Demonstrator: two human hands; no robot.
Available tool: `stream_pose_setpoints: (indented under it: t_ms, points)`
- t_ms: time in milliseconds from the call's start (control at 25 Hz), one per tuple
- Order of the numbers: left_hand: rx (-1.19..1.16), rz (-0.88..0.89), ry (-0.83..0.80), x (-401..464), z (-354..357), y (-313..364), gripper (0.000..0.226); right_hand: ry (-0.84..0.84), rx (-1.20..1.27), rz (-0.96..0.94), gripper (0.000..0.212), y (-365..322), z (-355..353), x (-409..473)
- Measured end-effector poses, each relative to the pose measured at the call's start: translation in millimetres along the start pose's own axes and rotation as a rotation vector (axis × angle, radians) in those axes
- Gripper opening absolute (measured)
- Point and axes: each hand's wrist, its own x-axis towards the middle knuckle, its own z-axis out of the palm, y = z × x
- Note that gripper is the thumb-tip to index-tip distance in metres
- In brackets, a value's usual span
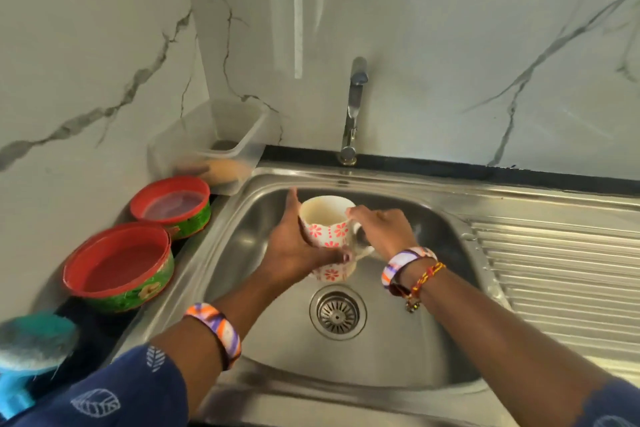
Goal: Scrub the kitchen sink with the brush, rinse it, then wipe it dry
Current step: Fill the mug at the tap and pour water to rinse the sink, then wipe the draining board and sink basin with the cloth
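Note:
A steel sink (263, 329) fills the middle of the view, with a round drain strainer (337, 314) in its floor. Over the basin I hold a white mug with red flowers (327, 229). My left hand (294, 246) wraps the mug's left side and bottom. My right hand (384, 227) grips its rim and handle on the right. A blue brush with teal bristles (31, 350) lies on the dark counter at the lower left, apart from both hands.
Two red-and-green round tubs (121, 267) (171, 206) stand on the counter left of the sink. A clear plastic box (214, 142) sits in the back corner. The tap (353, 111) rises behind the basin with no water running. A ribbed drainboard (561, 274) lies to the right.

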Motion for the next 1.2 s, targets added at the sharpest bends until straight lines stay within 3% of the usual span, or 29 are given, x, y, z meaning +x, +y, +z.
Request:
stream_pose_setpoints:
  t_ms: [120, 240, 320, 480, 720, 920, 1080, 1160, 1200]
  points:
    - [0.164, 0.147, 0.199, 32.6, -11.8, 15.6, 0.120, 0.021, -0.003, -0.133, 0.040, -21.5, 8.4, 13.0]
    - [0.186, 0.188, 0.319, 78.5, -21.5, 31.9, 0.096, 0.103, -0.139, -0.274, 0.019, -35.5, 9.1, 31.0]
    - [0.219, 0.190, 0.363, 116.7, -24.6, 40.3, 0.089, 0.122, -0.211, -0.308, 0.039, -35.5, 10.7, 44.7]
    - [0.342, 0.091, 0.424, 196.8, -25.0, 37.9, 0.094, 0.039, -0.143, -0.239, 0.045, -17.6, 21.9, 73.2]
    - [0.246, 0.051, 0.411, 265.9, -25.7, 24.6, 0.090, -0.109, -0.050, -0.161, 0.035, 12.3, 35.3, 106.4]
    - [0.437, 0.040, 0.353, 241.9, -23.0, 47.2, 0.101, -0.106, -0.181, -0.184, 0.030, 7.5, 34.6, 99.5]
    - [0.488, 0.342, 0.443, 176.1, -62.0, 84.7, 0.059, -0.092, -0.213, -0.341, 0.026, -36.0, 34.5, 82.6]
    - [0.530, 0.325, 0.520, 149.3, -107.4, 92.3, 0.047, -0.124, -0.242, -0.478, 0.026, -62.7, 45.0, 70.0]
    - [0.618, 0.230, 0.511, 139.4, -135.3, 90.4, 0.047, -0.153, -0.274, -0.555, 0.025, -77.7, 53.8, 64.6]
